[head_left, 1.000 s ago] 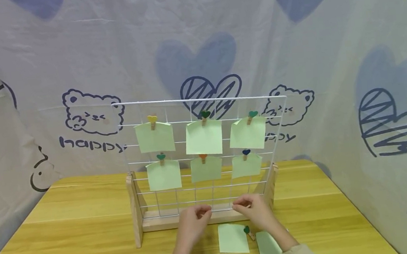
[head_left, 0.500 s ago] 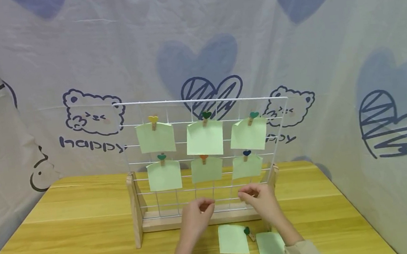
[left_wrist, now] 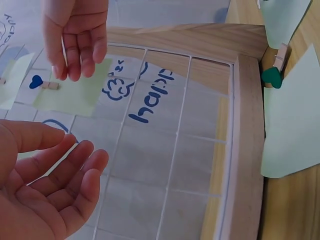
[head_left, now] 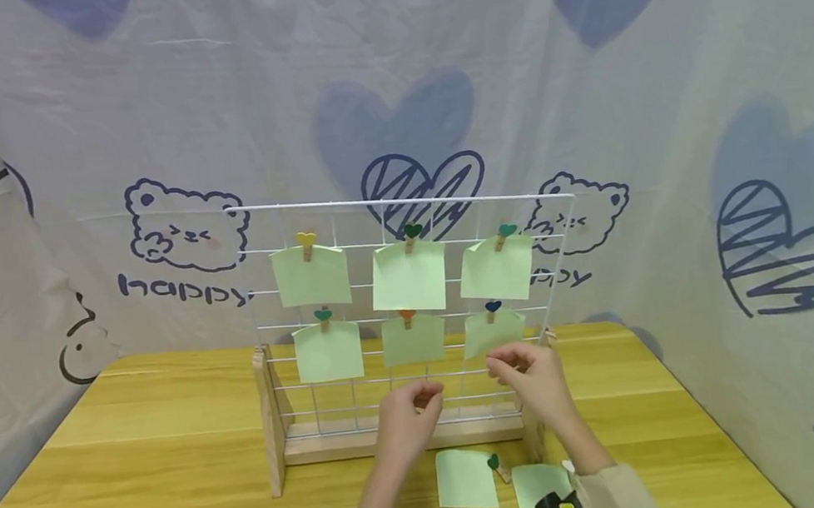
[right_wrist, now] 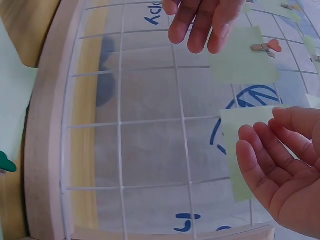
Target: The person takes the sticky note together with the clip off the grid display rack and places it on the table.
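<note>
In the head view my left hand (head_left: 409,423) hovers in front of the lower bars of a white wire grid rack (head_left: 404,199). Its thumb and forefinger come together, with nothing seen between them in the left wrist view. Higher and further right is my right hand (head_left: 534,378), loosely curled, near the lower edge of a pale green note (head_left: 490,332) under a dark blue heart clip (head_left: 492,306). The right wrist view shows its fingers (right_wrist: 255,155) overlapping that note; contact cannot be told. Several green notes hang in two rows from heart-topped wooden clips.
Two loose green notes, one left (head_left: 466,479) and one right (head_left: 535,491), lie on the wooden table (head_left: 139,486) before the rack. Beside them is a green heart clip (head_left: 498,466). The rack has wooden feet (head_left: 270,420); a patterned cloth (head_left: 382,39) hangs behind.
Both hands have risen and shifted to the right, the right one reaching the lower right note's edge. The hanging notes and those on the table stay where they were.
</note>
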A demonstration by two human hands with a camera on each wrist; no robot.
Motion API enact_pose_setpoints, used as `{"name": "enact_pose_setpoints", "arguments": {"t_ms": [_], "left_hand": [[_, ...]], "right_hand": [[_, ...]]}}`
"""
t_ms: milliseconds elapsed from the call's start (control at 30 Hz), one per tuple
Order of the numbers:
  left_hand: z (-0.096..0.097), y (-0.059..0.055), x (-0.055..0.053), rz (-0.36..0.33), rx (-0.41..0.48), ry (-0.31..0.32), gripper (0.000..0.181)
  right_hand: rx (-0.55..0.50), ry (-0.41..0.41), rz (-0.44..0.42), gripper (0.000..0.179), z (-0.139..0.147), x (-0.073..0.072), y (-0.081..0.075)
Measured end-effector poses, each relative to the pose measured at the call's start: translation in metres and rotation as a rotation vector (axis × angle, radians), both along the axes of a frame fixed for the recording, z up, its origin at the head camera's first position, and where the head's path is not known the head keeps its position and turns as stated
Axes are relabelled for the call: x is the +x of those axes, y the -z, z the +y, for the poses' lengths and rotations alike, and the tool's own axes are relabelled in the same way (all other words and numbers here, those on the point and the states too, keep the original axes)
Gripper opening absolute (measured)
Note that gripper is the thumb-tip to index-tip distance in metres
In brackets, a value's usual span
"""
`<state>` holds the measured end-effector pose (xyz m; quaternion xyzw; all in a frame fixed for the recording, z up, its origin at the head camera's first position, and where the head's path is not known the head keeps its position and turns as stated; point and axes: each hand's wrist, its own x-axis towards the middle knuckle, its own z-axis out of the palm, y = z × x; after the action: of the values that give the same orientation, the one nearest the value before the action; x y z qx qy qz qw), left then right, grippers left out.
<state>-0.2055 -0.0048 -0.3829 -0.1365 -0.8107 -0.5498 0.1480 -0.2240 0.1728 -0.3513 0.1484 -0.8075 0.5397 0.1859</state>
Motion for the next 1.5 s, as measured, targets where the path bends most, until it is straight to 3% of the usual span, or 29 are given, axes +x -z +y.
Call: {"name": "enact_pose_setpoints", "arguments": {"t_ms": [367, 667, 1100, 1267, 1500], "left_hand": [[0.014, -0.018, -0.005, 0.033, -0.041, -0.003, 0.012], [0.022, -0.028, -0.009, 0.039, -0.021, 0.01, 0.014], [0.03, -0.037, -0.014, 0.055, -0.006, 0.01, 0.016], [0.032, -0.039, -0.016, 0.092, 0.01, -0.006, 0.014], [0.036, -0.04, -0.016, 0.187, 0.012, -0.033, 0.013]], "right_hand": [[-0.058, 0.096, 0.076, 0.008, 0.001, -0.003, -0.014], [-0.081, 0.097, 0.209, 0.009, 0.004, -0.008, -0.022], [-0.064, 0.089, 0.291, 0.01, 0.003, -0.008, -0.034], [-0.058, 0.072, 0.316, 0.011, -0.004, 0.003, -0.047], [-0.035, 0.09, 0.317, 0.014, -0.003, 0.0, -0.046]]}}
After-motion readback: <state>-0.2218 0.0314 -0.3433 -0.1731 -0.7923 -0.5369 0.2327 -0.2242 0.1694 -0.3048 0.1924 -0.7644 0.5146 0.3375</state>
